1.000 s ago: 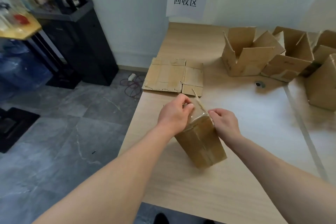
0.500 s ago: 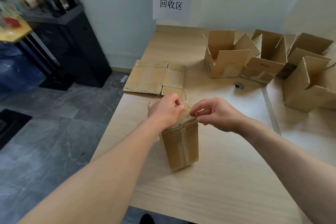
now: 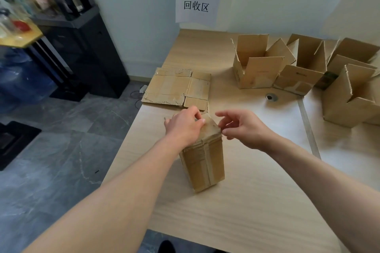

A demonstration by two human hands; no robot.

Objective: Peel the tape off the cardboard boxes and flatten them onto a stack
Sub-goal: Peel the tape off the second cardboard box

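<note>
Light wood-grain laminate covered the table point(image 3: 257, 211), which stood against a pale wall carrying a white paper sign point(image 3: 196, 6) printed with three dark characters. Grey marbled floor tiles point(image 3: 61, 160) and a tall black cabinet point(image 3: 88, 53) lay to the left of the table. A round cable grommet point(image 3: 271, 97) was set into the tabletop. The sealed box point(image 3: 205, 162) stood upright near the table's left front edge, between both forearms. It was a narrow rectangular carton of brown corrugated cardboard, with a scuffed matte surface. Tape strips point(image 3: 208, 160) ran down its near face and around its upper edge, showing as paler glossy bands. The left hand point(image 3: 183, 129) gripped the top of the sealed box, fingers curled over the far edge and thumb laid on the top panel. The right hand point(image 3: 244, 129) hung just beside the upper right corner with fingers spread and loosely bent, holding nothing; contact of the fingertips with the corner could not be determined. A flattened carton point(image 3: 176, 88) lay behind the sealed box at the left edge, overhanging the floor, its fluted cut edge exposed. Three open cartons point(image 3: 259, 72) with raised flaps stood clustered at the far right.
</note>
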